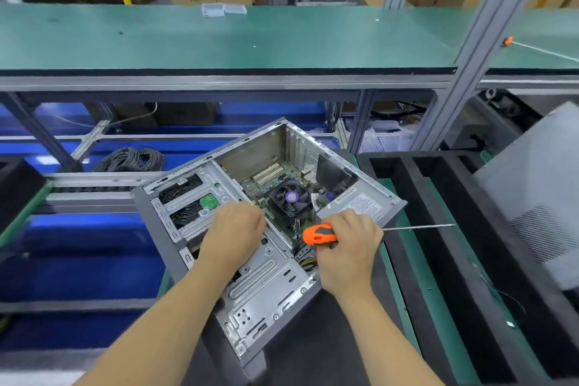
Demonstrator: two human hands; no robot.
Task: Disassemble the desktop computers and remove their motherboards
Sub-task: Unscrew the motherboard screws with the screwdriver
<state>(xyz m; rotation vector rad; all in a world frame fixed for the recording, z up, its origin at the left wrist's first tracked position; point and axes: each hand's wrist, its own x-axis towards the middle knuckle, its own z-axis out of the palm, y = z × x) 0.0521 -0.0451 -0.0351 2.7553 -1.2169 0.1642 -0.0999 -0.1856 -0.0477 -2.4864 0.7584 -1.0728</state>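
The open computer [263,222] lay tilted on the counter [329,338], near its left edge. The right hand [346,247] gripped a screwdriver [319,234]. The left hand [233,233] rested curled inside the computer; I cannot tell its grip.

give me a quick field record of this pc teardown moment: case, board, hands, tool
case: open computer case lying on its side, side panel off
motherboard: motherboard still inside, cooler fan on it
left hand: left hand rests on the drive cage, fingers at the board's edge
right hand: right hand grips the screwdriver
tool: orange handle, shaft pointing right, away from the case
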